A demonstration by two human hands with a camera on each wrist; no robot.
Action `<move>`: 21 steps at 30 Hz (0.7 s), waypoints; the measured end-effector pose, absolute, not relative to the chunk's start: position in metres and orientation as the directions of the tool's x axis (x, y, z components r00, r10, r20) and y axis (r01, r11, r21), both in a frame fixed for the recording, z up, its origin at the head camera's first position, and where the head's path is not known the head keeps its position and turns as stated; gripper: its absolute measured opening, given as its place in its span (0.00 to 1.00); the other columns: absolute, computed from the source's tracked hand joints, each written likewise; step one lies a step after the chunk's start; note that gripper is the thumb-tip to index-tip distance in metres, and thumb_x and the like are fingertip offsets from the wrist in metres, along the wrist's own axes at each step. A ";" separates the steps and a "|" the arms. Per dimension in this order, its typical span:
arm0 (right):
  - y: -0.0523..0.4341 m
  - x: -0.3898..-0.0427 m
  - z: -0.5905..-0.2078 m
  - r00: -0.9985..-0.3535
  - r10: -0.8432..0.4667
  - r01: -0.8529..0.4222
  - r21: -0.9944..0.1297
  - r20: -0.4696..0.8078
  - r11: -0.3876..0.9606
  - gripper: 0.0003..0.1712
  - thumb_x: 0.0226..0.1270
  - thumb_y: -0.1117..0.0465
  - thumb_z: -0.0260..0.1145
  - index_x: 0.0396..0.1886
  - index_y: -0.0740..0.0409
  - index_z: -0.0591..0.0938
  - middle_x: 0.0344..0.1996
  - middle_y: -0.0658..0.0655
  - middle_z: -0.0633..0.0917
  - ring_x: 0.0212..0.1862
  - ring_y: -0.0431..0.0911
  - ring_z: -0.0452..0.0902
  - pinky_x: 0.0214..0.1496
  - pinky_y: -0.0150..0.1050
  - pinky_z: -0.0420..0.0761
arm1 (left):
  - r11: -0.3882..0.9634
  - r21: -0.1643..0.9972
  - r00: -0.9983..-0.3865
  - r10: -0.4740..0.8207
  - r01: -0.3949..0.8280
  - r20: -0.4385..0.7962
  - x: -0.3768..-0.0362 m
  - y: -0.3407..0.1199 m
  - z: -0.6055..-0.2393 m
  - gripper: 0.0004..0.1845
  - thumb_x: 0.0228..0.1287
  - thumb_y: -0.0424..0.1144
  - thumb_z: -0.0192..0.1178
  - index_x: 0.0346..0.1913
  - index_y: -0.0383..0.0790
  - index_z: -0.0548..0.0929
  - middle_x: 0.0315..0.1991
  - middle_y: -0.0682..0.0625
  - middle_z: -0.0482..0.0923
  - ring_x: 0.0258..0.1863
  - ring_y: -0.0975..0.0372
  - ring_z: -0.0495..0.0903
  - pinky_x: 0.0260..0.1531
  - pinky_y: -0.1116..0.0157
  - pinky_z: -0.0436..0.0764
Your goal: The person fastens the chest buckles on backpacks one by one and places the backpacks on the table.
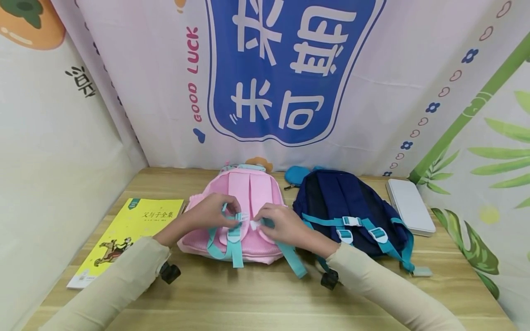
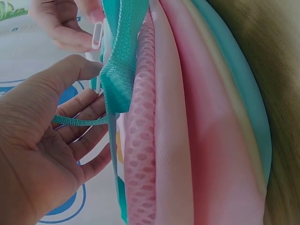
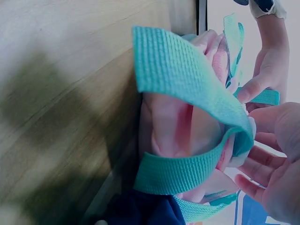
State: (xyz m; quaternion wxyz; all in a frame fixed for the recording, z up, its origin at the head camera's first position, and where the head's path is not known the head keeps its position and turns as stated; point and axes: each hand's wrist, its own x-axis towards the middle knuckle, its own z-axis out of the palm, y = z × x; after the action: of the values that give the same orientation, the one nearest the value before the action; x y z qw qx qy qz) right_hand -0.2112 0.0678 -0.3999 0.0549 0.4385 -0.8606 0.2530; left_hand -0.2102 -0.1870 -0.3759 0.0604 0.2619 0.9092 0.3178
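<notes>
A pink backpack lies on the wooden table with its shoulder straps facing up. My left hand pinches a teal strap by a white buckle part between thumb and fingers. Opposite it, my right hand pinches another white buckle part on the right-hand teal strap. Between the two parts a small gap seems to show, though fingers partly cover them. A white strap adjuster sits below my left hand, with a loose teal end hanging over the backpack's lower edge.
A navy backpack with teal straps and a fastened white buckle lies close on the right. Beyond it is a white case. A yellow book lies at left. Printed cloth walls in the table's back and sides.
</notes>
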 end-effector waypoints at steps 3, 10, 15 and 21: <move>0.068 -0.211 -0.400 -0.611 -0.715 -0.784 -0.382 0.339 0.488 0.08 0.65 0.64 0.72 0.44 0.56 0.89 0.43 0.52 0.88 0.40 0.42 0.82 0.42 0.31 0.81 | 0.662 0.610 -0.857 0.513 0.436 0.056 -0.211 -0.187 -0.377 0.09 0.54 0.36 0.75 0.36 0.40 0.85 0.33 0.50 0.85 0.37 0.58 0.81 0.44 0.61 0.84; 0.069 -0.211 -0.402 -0.615 -0.691 -0.786 -0.369 0.380 0.496 0.08 0.64 0.63 0.73 0.43 0.56 0.89 0.42 0.51 0.88 0.35 0.40 0.80 0.37 0.29 0.78 | 0.663 0.611 -0.860 0.506 0.433 0.060 -0.213 -0.187 -0.381 0.09 0.54 0.37 0.76 0.35 0.43 0.85 0.31 0.54 0.83 0.34 0.59 0.80 0.38 0.69 0.81; 0.068 -0.210 -0.403 -0.620 -0.674 -0.783 -0.359 0.402 0.507 0.08 0.64 0.62 0.74 0.42 0.56 0.89 0.41 0.51 0.88 0.34 0.40 0.80 0.36 0.29 0.78 | 0.661 0.613 -0.860 0.506 0.433 0.062 -0.213 -0.186 -0.382 0.09 0.53 0.38 0.75 0.34 0.42 0.85 0.29 0.53 0.82 0.33 0.59 0.79 0.35 0.70 0.80; 0.067 -0.210 -0.405 -0.620 -0.659 -0.784 -0.352 0.426 0.511 0.08 0.63 0.62 0.75 0.42 0.56 0.89 0.39 0.51 0.87 0.36 0.41 0.82 0.37 0.29 0.80 | 0.660 0.615 -0.861 0.505 0.431 0.062 -0.212 -0.184 -0.382 0.09 0.54 0.38 0.75 0.33 0.42 0.84 0.29 0.52 0.81 0.30 0.63 0.77 0.33 0.71 0.79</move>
State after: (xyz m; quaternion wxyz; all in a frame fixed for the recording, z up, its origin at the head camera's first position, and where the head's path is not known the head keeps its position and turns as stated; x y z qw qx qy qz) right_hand -0.2096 0.0674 -0.4048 0.1195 0.4190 -0.8609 0.2628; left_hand -0.2123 -0.1843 -0.3824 0.0570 0.2575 0.9092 0.3222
